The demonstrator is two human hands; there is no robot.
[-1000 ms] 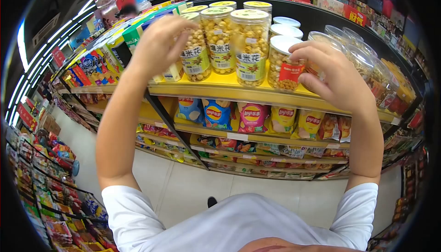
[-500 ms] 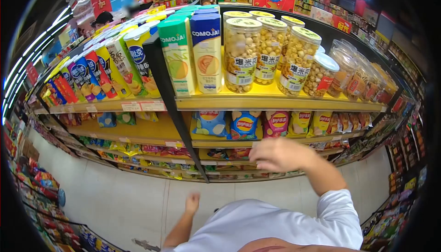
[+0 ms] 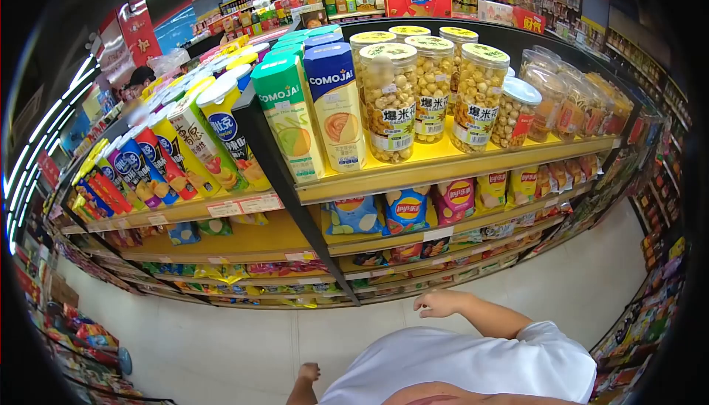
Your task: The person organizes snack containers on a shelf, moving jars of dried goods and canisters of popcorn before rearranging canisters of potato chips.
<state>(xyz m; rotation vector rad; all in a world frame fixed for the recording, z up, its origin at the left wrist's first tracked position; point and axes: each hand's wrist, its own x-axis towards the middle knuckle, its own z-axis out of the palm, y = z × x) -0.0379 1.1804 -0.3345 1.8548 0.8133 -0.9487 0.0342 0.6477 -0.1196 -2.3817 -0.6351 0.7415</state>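
My right hand (image 3: 441, 303) is held out in front of my body, above the floor and short of the lower shelves. Its fingers are loosely bent and a little apart, with nothing in them. Low beside my body hangs my left hand (image 3: 310, 372), small in view, its fingers curled and no object showing. Neither hand touches the snack shelf (image 3: 443, 172). On its top board stand tall COMOJA cartons, one green (image 3: 286, 117) and one blue (image 3: 334, 106), beside popcorn jars (image 3: 390, 102) with yellow lids. Bags of chips (image 3: 408, 208) fill the board below.
Left of the black shelf post (image 3: 292, 198) stand rows of chip canisters (image 3: 210, 143). Clear tubs (image 3: 550, 102) stand at the right end. Pale floor (image 3: 266, 338) runs along the shelf. More stocked racks (image 3: 81, 346) flank the aisle, and part of a person (image 3: 140, 76) shows behind the canisters.
My right hand has dropped away from in front of the chip bags to over the floor. My left hand sits lower. The view has tilted, and the cartons and jars look closer.
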